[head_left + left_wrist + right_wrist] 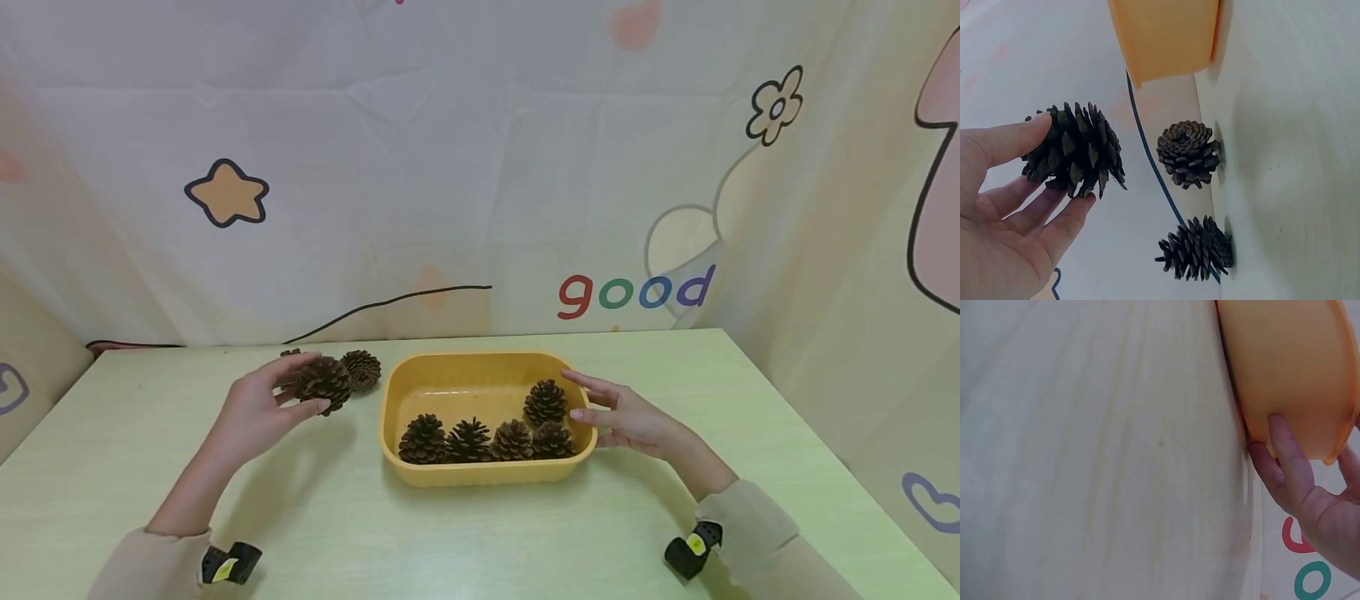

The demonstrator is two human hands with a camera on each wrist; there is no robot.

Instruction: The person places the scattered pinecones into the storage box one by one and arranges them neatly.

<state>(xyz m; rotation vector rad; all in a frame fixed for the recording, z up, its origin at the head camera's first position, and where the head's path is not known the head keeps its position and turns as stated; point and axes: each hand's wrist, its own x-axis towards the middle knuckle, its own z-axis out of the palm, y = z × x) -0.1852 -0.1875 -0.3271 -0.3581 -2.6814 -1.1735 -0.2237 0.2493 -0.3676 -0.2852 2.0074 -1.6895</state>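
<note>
My left hand [258, 408] holds a brown pine cone [324, 385] between thumb and fingers, raised over the table left of a yellow plastic tub [487, 475]. In the left wrist view, the thumb presses one side of this cone and the fingertips the other. Along the tub's near side and right end stand several pine cones [468, 440]. At that right end, my right hand [637, 421] grips the tub wall, thumb over the rim and fingers against the outside.
Two more pine cones lie on the table near its back edge: one [362, 371] just left of the tub, the other [1196, 249] mostly hidden behind my left hand in the head view. A printed curtain [450, 167] hangs behind the pale table [480, 542].
</note>
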